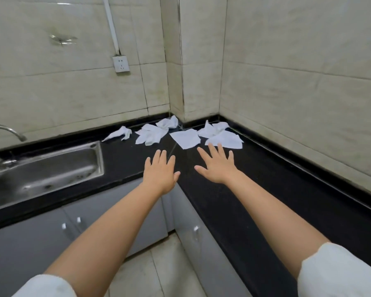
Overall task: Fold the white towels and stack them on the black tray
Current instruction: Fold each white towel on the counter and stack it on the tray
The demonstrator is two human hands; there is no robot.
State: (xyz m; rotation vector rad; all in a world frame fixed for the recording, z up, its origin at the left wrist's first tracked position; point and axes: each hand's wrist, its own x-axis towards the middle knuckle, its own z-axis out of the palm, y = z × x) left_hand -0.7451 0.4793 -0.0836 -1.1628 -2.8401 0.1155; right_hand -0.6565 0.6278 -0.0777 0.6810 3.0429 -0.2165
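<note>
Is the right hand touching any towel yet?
Cannot tell. In the head view, the right hand's fingertips overlap the nearest towel's edge; contact or hovering is unclear.

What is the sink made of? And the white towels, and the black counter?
Sink: likely stainless steel, gray and shiny with reflections. White towels: probably soft cloth or paper, since they crumple and crease. Counter: looks like polished black stone, glossy, though that's uncertain.

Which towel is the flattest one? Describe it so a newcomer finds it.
Start at the inner corner of the black countertop, where the white towels lie scattered. The flat towel lies mid-cluster, just beyond the right hand. Unlike its crumpled neighbours, it is spread out smooth.
</note>
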